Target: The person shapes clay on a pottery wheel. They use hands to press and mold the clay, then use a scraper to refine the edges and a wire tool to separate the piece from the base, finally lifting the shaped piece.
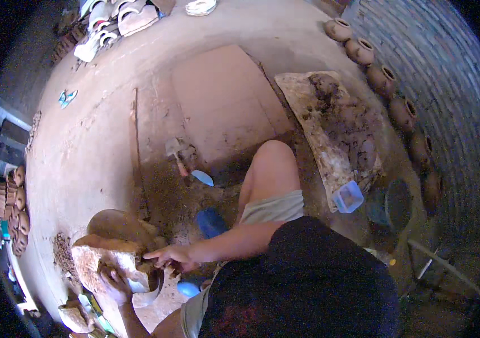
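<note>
Low on the left is a block-like lump [96, 260] with a rough, mottled pale-and-orange top and a whiter right part. My left hand [115, 286] rests on its near side, fingers spread over the surface. From the right, my right hand [177, 256] reaches to the lump's right edge. Its index finger is stretched out and the others bend downward; what lies under them is hard to make out. Just behind the lump shows a round brown clay vessel [117, 223], partly hidden by it.
Ahead lies a flat board [223, 84], with a trowel [179, 160] and a light-blue piece [202, 178] nearby. To the right, a sheet [319, 135] bears dark wet clay and a clear plastic tub [347, 197]. Clay pots [381, 80] line the brick wall. A long stick [135, 141] lies left.
</note>
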{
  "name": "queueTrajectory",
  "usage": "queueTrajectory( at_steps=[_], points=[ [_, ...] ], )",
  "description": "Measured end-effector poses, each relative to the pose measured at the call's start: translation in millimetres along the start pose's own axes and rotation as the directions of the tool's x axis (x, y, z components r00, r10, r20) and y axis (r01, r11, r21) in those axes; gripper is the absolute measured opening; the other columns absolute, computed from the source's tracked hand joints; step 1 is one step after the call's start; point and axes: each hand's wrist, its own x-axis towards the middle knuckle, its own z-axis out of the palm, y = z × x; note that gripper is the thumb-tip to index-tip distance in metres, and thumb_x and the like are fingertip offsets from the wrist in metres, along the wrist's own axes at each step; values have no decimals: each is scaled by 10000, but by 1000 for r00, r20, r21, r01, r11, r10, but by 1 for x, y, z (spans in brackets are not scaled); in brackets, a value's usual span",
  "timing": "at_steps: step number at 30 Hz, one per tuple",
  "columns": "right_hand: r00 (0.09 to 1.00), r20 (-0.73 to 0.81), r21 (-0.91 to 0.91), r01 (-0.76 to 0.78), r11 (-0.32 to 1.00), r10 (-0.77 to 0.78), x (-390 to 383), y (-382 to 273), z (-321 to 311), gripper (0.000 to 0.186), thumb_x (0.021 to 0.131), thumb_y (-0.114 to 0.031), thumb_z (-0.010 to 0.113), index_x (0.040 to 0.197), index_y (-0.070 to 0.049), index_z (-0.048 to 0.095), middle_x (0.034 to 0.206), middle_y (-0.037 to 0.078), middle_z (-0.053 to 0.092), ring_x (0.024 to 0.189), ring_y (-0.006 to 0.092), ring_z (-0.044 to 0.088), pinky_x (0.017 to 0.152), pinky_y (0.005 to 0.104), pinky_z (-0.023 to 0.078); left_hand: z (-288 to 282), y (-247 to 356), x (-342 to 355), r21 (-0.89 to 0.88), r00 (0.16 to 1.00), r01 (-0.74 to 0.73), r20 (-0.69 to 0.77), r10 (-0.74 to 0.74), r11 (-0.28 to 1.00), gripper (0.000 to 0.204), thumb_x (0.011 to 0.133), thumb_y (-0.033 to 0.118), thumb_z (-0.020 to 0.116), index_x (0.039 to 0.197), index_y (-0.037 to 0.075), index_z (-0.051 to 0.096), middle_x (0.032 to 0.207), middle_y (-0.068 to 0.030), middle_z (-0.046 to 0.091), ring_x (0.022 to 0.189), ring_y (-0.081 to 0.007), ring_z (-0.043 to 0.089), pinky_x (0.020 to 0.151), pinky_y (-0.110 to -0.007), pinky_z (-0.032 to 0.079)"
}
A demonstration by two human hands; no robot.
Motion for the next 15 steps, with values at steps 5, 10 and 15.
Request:
queueTrajectory(
  at_steps=[5, 10, 15],
  points=[
    [969, -108, -145, -237, 961, 223, -35, -48, -1, 436, 1002, -490, 645, 1186, -107, 740, 977, 53, 716, 683, 140, 608, 569, 340, 526, 10, -4, -24, -64, 992, -15, 122, 22, 998, 634, 1075, 513, 486, 1361, -51, 535, 1420, -276, 518, 1384, -466, 460, 1154, -551, 376],
    [947, -47, 458, -262, 850, 317, -93, -151, 45, 519, 972, -614, 639, 962, -108, 753, 809, 57, 695, 664, 160, 627, 522, 341, 478, -1, 171, 44, -334, 913, -354, 78, 400, 874, 831, 1016, 620, 528, 1557, 4, 391, 1627, -275, 332, 1540, -480, 255, 1228, -647, 208],
    [775, -474, -621, 42, 783, -417, -161, -269, 16, 392, 975, -428, 695, 795, -80, 691, 636, -11, 582, 583, 108, 527, 521, 332, 431, 29, 50, 19, 590, 923, 287, 40, -383, 754, 1063, 898, 777, 563, 1667, 125, 228, 1725, -234, 136, 1595, -451, 87, 1240, -701, 75]
  ],
)
